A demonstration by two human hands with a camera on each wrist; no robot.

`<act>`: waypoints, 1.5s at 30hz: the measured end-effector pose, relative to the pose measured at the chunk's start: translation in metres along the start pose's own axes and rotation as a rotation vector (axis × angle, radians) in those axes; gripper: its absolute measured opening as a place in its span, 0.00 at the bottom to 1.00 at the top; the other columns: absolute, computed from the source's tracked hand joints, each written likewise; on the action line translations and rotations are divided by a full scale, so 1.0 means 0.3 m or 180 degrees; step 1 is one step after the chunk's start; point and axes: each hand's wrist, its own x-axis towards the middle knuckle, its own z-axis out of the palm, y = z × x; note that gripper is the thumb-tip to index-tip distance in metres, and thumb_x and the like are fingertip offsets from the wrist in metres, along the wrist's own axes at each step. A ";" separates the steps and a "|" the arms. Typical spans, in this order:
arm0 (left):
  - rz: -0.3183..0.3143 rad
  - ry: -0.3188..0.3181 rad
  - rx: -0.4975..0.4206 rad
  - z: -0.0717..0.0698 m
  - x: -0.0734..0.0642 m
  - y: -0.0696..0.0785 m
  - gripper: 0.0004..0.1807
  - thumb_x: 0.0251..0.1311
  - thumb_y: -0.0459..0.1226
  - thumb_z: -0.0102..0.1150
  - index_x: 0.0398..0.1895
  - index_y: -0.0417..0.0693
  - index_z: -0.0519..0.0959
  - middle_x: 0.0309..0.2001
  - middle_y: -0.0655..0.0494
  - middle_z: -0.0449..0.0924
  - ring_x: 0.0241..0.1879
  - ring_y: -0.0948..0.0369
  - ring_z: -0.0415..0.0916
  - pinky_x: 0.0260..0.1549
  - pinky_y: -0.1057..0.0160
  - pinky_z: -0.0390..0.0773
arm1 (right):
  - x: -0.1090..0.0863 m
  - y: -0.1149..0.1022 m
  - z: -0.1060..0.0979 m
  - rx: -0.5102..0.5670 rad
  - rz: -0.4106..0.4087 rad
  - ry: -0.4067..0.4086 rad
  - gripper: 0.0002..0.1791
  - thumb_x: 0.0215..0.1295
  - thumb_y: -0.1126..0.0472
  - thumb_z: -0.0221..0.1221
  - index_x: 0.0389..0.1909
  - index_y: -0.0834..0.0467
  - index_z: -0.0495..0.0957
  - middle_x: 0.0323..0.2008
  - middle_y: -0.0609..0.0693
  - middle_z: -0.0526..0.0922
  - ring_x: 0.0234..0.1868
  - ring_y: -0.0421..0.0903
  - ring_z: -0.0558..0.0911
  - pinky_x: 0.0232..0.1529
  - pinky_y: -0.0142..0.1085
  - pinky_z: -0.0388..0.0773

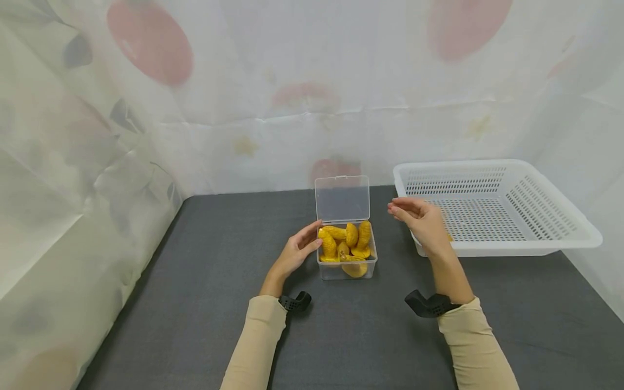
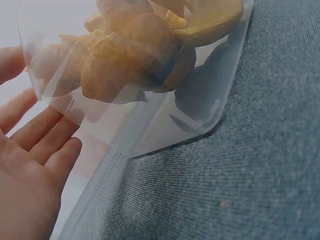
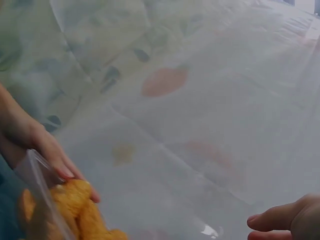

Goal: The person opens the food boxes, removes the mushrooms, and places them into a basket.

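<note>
A small clear plastic box stands on the dark table with its hinged lid raised at the back. Several yellow mushrooms fill it, some tilted or lying across others. My left hand is against the box's left side, its fingers extended along the wall; the left wrist view shows the fingers partly behind the clear plastic. Between the box and a white basket, my right hand hovers by the basket's near left corner. Thumb and fingers are loosely bent, and nothing shows between them.
The white perforated basket sits on the right of the table. A bit of yellow shows inside it beside my right wrist. Patterned white cloth hangs behind and on both sides.
</note>
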 end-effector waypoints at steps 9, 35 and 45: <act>-0.0062 -0.0021 -0.0022 0.012 0.001 -0.002 0.30 0.70 0.35 0.50 0.74 0.47 0.57 0.73 0.44 0.60 0.74 0.48 0.58 0.73 0.48 0.59 | 0.008 0.046 0.119 -0.0518 0.0137 -0.0428 0.18 0.69 0.60 0.57 0.55 0.66 0.77 0.53 0.66 0.82 0.47 0.35 0.84 0.51 0.24 0.80; -0.0018 0.0036 -0.0004 0.004 -0.002 -0.006 0.30 0.70 0.36 0.50 0.74 0.48 0.59 0.73 0.44 0.61 0.73 0.48 0.59 0.73 0.46 0.60 | 0.020 0.077 0.220 -0.1538 -0.0240 -0.0657 0.16 0.60 0.67 0.64 0.49 0.67 0.80 0.46 0.64 0.85 0.47 0.58 0.85 0.49 0.47 0.84; 0.0008 0.0043 0.0013 0.002 0.001 -0.006 0.30 0.70 0.36 0.50 0.74 0.47 0.59 0.73 0.44 0.62 0.73 0.48 0.59 0.72 0.47 0.61 | 0.020 0.100 0.246 -0.1734 -0.0459 -0.0553 0.21 0.53 0.70 0.68 0.50 0.68 0.80 0.43 0.62 0.81 0.41 0.55 0.80 0.44 0.46 0.82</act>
